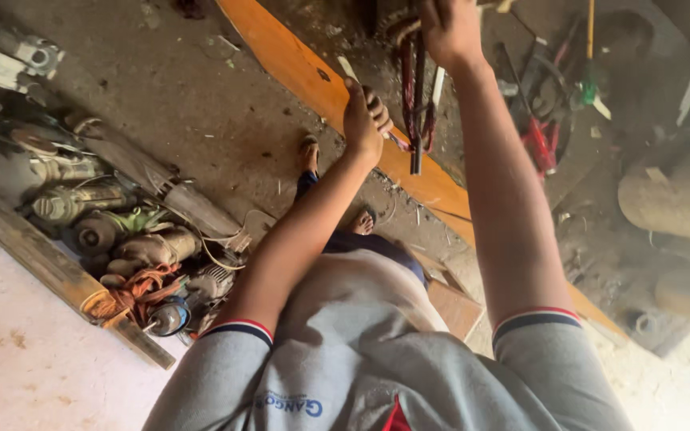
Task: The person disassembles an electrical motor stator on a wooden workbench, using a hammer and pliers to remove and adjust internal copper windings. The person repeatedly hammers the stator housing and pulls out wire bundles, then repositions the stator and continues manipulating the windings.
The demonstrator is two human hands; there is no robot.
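Open concrete floor (201, 120) between the orange plank (313, 80) and the heap of old motors and machine parts (121, 231) on the left: free passage there. Close quarters at the far middle, with dark red cables (415, 104) hanging just beside the left hand (365, 120) and under the right hand (450, 28). Blocked on the right by tangled tools (549, 104) and pale cylinders (672, 199).
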